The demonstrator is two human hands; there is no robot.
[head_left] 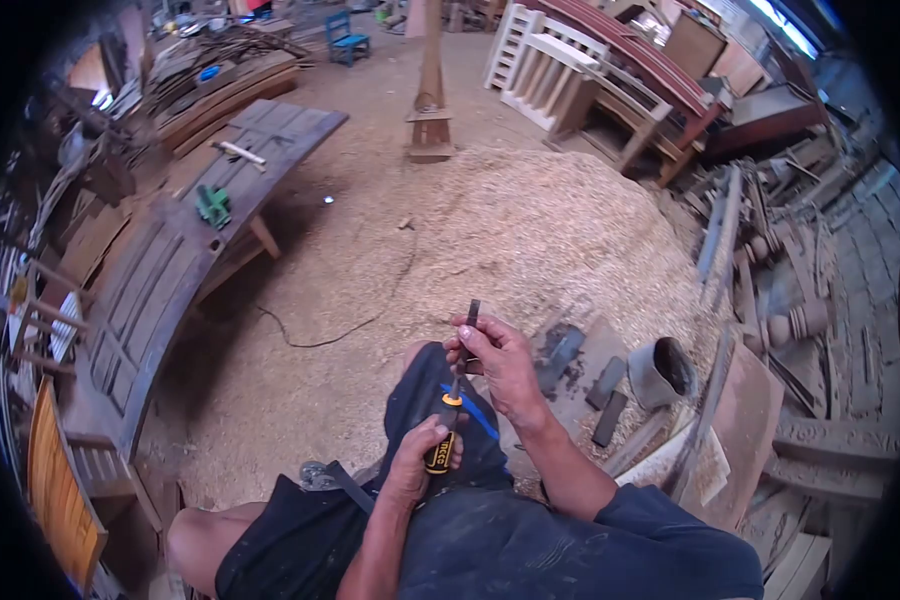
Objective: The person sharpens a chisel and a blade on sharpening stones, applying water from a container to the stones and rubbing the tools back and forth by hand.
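Observation:
My left hand (417, 455) grips the yellow-and-black handle of a screwdriver (443, 440), held upright over my lap. The shaft runs up to my right hand (497, 362), whose fingers pinch a small dark flat piece (472, 313) that sticks up above the fingertips. The screwdriver's tip is hidden behind my right fingers. I sit with dark shorts and a dark shirt, knees forward. A dark metal tool (335, 478) lies on my left thigh.
Sawdust (490, 230) covers the floor ahead. A dark wooden door panel (170, 250) on trestles stands at left with a green tool (212, 205) on it. A grey pot (662, 372) and sharpening stones (570, 355) lie at right, beside carved wood. A cable (320, 335) crosses the floor.

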